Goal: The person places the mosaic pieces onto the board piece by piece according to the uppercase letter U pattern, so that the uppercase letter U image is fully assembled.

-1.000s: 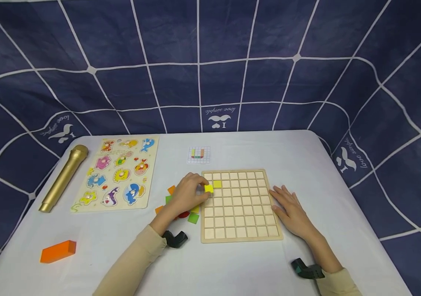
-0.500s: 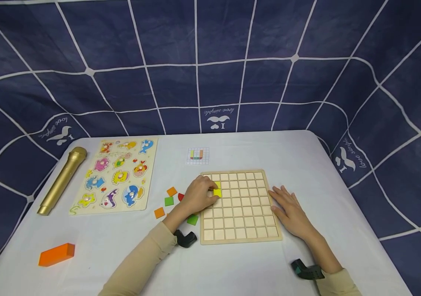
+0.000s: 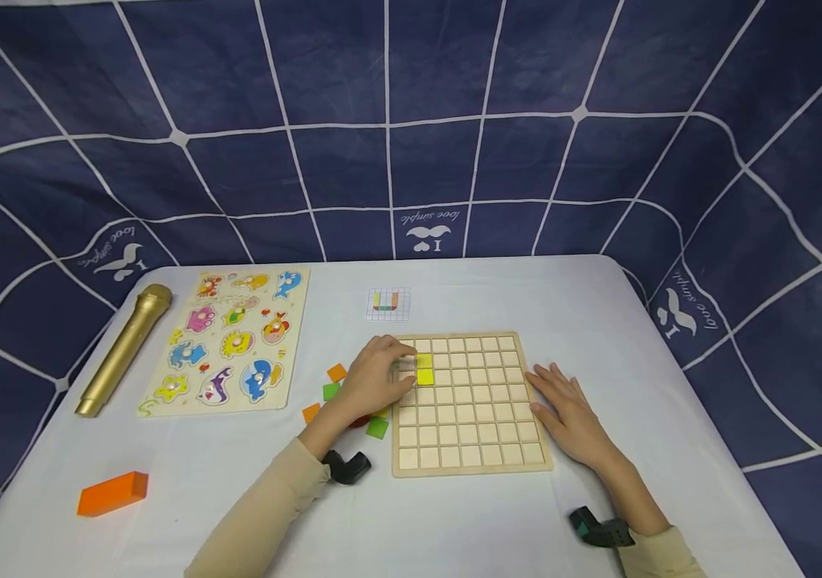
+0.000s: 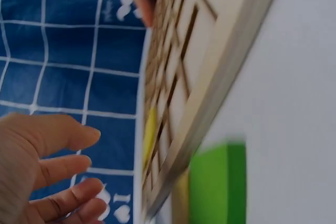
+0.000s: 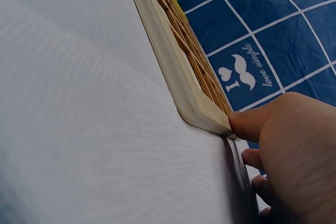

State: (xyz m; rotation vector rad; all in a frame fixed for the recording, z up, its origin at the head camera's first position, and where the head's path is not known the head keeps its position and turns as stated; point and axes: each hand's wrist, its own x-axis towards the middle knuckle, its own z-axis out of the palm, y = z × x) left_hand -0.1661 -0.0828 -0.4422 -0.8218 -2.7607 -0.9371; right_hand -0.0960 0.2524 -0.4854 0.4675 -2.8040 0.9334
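A wooden grid board (image 3: 472,470) lies flat on the white table. Two yellow square tiles sit one below the other in its second column: an upper tile (image 3: 424,360) and a lower tile (image 3: 425,377). Over the board's left edge is my left hand (image 3: 375,377), thumb and fingers apart with nothing between them; the left wrist view shows that gap beside the yellow tile (image 4: 150,132). My right hand (image 3: 566,409) rests at the board's right edge, fingers extended, and its thumb (image 5: 252,124) touches the rim in the right wrist view.
Loose tiles, including a green one (image 3: 377,427) and an orange one (image 3: 336,372), lie left of the board. A pattern card (image 3: 388,304) is behind it. Farther left are an animal puzzle (image 3: 223,385), a gold microphone (image 3: 124,349) and an orange block (image 3: 113,494).
My left hand carried the second yellow tile right, set it below the first on the board, let go and drew back left. The right hand has stayed at the board's edge.
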